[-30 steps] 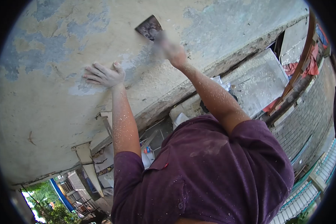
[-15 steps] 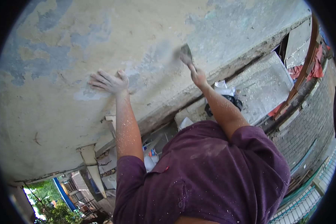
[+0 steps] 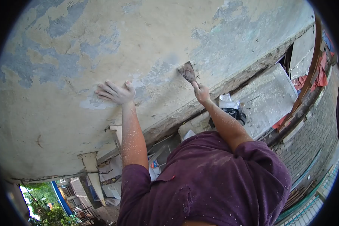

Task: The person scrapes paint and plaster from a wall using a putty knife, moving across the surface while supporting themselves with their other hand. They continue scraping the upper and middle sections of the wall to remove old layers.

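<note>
The R hand (image 3: 202,92) is sitting in the middle of the frame & is holding a scraper (image 3: 187,71). Its fingers are curling tight round the handle. The scraper's flat blade is pointing up & left, w/ its edge touching the wall (image 3: 101,37). The wall is filling the top & left of the frame, w/ yellow paint & grey-blue bare spots.

The L hand (image 3: 116,92) is lying flat on the wall, left of middle, w/ its fingers spreading apart. It is holding nothing. White dust is sticking to both arms.

A purple shirt (image 3: 214,180) is filling the bottom middle. A black thing w/ a white bag (image 3: 229,108) is lying just right of the R arm. A red cloth (image 3: 320,77) is hanging at the far right.
</note>
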`<state>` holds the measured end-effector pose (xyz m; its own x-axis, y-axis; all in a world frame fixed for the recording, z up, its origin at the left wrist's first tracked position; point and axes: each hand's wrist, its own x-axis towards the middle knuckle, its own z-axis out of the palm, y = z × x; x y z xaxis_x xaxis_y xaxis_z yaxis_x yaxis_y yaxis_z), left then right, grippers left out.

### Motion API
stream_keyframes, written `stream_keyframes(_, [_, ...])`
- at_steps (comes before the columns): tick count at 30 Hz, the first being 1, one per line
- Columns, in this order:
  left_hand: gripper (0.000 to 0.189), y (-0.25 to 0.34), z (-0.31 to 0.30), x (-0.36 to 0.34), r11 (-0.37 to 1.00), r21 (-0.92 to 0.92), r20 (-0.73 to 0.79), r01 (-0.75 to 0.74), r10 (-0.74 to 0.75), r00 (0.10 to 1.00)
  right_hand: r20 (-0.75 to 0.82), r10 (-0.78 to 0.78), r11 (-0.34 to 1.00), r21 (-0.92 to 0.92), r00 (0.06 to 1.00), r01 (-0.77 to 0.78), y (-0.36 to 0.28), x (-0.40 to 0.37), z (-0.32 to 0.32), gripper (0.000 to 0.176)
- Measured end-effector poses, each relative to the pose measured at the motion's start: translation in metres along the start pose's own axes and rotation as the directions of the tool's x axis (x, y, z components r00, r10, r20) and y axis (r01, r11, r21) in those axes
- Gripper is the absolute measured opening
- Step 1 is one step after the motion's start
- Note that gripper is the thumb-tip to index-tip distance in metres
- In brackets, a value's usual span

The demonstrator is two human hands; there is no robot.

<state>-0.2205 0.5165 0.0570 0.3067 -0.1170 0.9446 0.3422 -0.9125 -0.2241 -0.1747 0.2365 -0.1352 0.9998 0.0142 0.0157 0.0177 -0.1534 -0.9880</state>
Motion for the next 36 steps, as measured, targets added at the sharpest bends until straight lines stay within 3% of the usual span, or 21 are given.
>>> stream_keyframes(2, [0.077,-0.003,-0.004,-0.007,1.000,0.001,0.020,-0.010,0.010,1.000,0.175,0.212,0.974,-0.116,0.961,-0.194,-0.009,-0.005,-0.008,0.053])
stream_keyframes(3, [0.077,-0.002,0.001,-0.003,1.000,0.008,0.004,-0.005,0.005,1.000,0.168,0.215,0.973,-0.120,0.962,-0.197,-0.015,-0.005,-0.010,0.053])
stream_keyframes(5, [0.078,-0.004,0.004,-0.002,1.000,-0.006,0.012,-0.006,0.006,1.000,0.119,0.108,0.994,0.023,0.987,-0.111,-0.028,-0.006,-0.011,0.053])
stream_keyframes(9, [0.077,-0.002,0.001,-0.003,1.000,0.005,-0.020,-0.028,0.028,0.999,0.146,-0.003,0.998,0.055,0.989,-0.005,-0.107,0.027,-0.002,0.050])
stream_keyframes(11, [0.077,-0.002,0.007,0.006,1.000,0.006,-0.040,-0.023,0.023,0.999,0.044,-0.093,0.992,0.089,0.995,0.089,-0.155,0.027,-0.002,0.048])
stream_keyframes(14, [0.077,-0.001,-0.001,-0.007,1.000,0.009,0.011,-0.007,0.007,1.000,0.113,-0.077,0.995,0.070,0.991,0.069,-0.177,0.021,-0.007,0.046])
stream_keyframes(16, [0.077,-0.002,0.002,-0.003,1.000,-0.002,-0.017,-0.012,0.012,1.000,0.063,-0.152,0.981,0.133,0.986,0.143,-0.091,0.003,0.006,0.047])
stream_keyframes(18, [0.077,-0.001,0.002,0.001,1.000,0.005,-0.043,-0.011,0.012,0.999,-0.007,-0.255,0.948,0.193,0.967,0.252,-0.084,0.009,0.012,0.048])
stream_keyframes(19, [0.077,-0.001,0.003,0.000,1.000,0.007,-0.028,-0.012,0.012,1.000,0.090,-0.148,0.983,0.122,0.985,0.137,-0.084,0.012,0.014,0.050])
stream_keyframes(20, [0.077,-0.001,0.002,0.000,1.000,0.004,-0.015,-0.013,0.013,1.000,0.181,-0.007,0.999,0.035,0.983,0.001,-0.091,0.005,0.012,0.051])
stream_keyframes(22, [0.076,0.001,0.000,-0.001,1.000,0.001,-0.027,-0.009,0.009,1.000,0.143,-0.071,0.993,0.105,0.987,0.056,-0.165,0.017,0.005,0.052])
stream_keyframes(25, [0.077,-0.001,0.001,-0.005,1.000,-0.025,0.007,-0.001,0.001,1.000,0.103,-0.125,0.974,0.200,0.987,0.102,-0.204,0.036,-0.002,0.053])
stream_keyframes(27, [0.077,-0.005,0.002,-0.008,1.000,-0.019,0.000,-0.010,0.010,1.000,0.143,-0.209,0.971,-0.085,0.967,0.222,-0.113,0.037,-0.003,0.055])
stream_keyframes(28, [0.077,-0.005,0.006,-0.007,1.000,-0.012,-0.011,-0.014,0.014,1.000,0.066,-0.257,0.963,-0.067,0.964,0.261,-0.070,0.026,-0.001,0.057])
stream_keyframes(30, [0.077,-0.004,0.007,-0.005,1.000,-0.005,-0.026,0.000,0.000,1.000,0.063,-0.075,0.996,-0.042,0.995,0.077,-0.058,0.002,-0.006,0.059])
stream_keyframes(31, [0.077,-0.003,0.005,-0.006,1.000,-0.004,-0.017,-0.009,0.009,1.000,0.132,0.163,0.986,-0.049,0.978,-0.158,-0.056,-0.002,-0.006,0.060])
stream_keyframes(34, [0.076,-0.005,0.007,-0.008,1.000,-0.002,-0.022,-0.012,0.012,1.000,0.166,0.320,0.944,0.027,0.933,-0.329,-0.063,-0.014,-0.002,0.058])
stream_keyframes(35, [0.076,-0.004,0.007,-0.008,1.000,-0.007,-0.015,-0.007,0.007,1.000,0.163,0.326,0.943,0.020,0.931,-0.333,-0.070,-0.013,-0.003,0.058])
stream_keyframes(36, [0.074,-0.003,0.007,-0.006,1.000,0.003,-0.041,-0.010,0.010,0.999,0.144,0.224,0.972,0.036,0.964,-0.231,-0.085,-0.010,-0.006,0.057])
